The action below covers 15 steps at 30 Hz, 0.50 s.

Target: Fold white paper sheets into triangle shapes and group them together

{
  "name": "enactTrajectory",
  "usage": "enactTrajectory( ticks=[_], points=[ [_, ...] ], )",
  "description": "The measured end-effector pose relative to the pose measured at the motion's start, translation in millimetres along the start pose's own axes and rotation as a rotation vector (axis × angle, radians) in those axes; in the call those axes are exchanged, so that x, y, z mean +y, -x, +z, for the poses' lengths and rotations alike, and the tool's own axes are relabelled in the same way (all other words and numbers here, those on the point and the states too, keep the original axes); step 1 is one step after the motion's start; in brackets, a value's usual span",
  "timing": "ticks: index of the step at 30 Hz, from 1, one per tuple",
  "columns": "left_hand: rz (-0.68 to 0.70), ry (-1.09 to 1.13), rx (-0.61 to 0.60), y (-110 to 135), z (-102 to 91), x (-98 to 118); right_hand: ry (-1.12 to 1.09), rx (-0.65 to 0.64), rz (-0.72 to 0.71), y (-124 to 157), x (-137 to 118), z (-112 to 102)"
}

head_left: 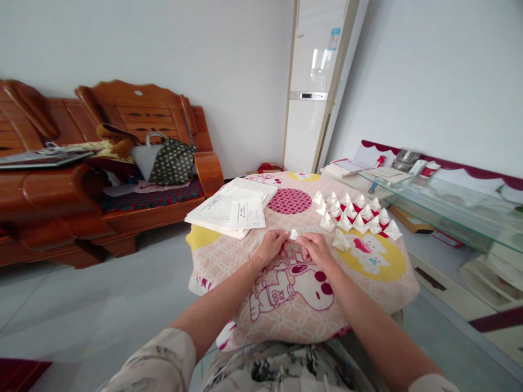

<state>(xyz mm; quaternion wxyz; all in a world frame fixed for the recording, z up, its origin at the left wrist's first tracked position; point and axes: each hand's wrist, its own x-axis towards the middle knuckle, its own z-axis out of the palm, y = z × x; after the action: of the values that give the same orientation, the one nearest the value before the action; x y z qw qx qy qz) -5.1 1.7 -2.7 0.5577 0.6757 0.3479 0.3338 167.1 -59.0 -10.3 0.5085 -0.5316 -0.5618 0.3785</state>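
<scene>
Between my two hands, over the cloth-covered table (pixel 241 256), is a small piece of folded white paper (pixel 293 234). My left hand (pixel 273 244) pinches its left side with thumb and fingers together. On the other side my right hand (pixel 312 247) is closed on the paper's right edge. Fingers cover most of the paper, so its exact shape is hidden. To the right stand several folded white paper pieces (pixel 345 220) with pointed tops, set in rows over something red. One more folded piece (pixel 340 240) sits apart, nearer my right hand.
A stack of printed sheets (pixel 216 209) lies at the table's back left. On the right, a glass-topped cabinet (pixel 449 204) carries papers, a cup and containers. A wooden sofa (pixel 143 114) with bags is at left; a tall white air conditioner (pixel 308 120) stands in the corner.
</scene>
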Motion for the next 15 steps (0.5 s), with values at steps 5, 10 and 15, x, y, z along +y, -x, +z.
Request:
enactTrajectory(
  ticks=[5, 10, 15],
  points=[
    [-0.081, 0.229, 0.039, 0.3, -0.7, 0.0, 0.296, 0.068, -0.148, -1.2, 0.1, 0.5],
    [-0.076, 0.308, 0.050, -3.7, -2.4, -4.1, 0.306, 0.041, -0.155, -1.0, 3.0, -1.1],
    [-0.050, 0.303, 0.025, -4.9, -2.9, -5.9, 0.275, 0.031, -0.104, -1.1, 1.9, -0.4]
  ],
)
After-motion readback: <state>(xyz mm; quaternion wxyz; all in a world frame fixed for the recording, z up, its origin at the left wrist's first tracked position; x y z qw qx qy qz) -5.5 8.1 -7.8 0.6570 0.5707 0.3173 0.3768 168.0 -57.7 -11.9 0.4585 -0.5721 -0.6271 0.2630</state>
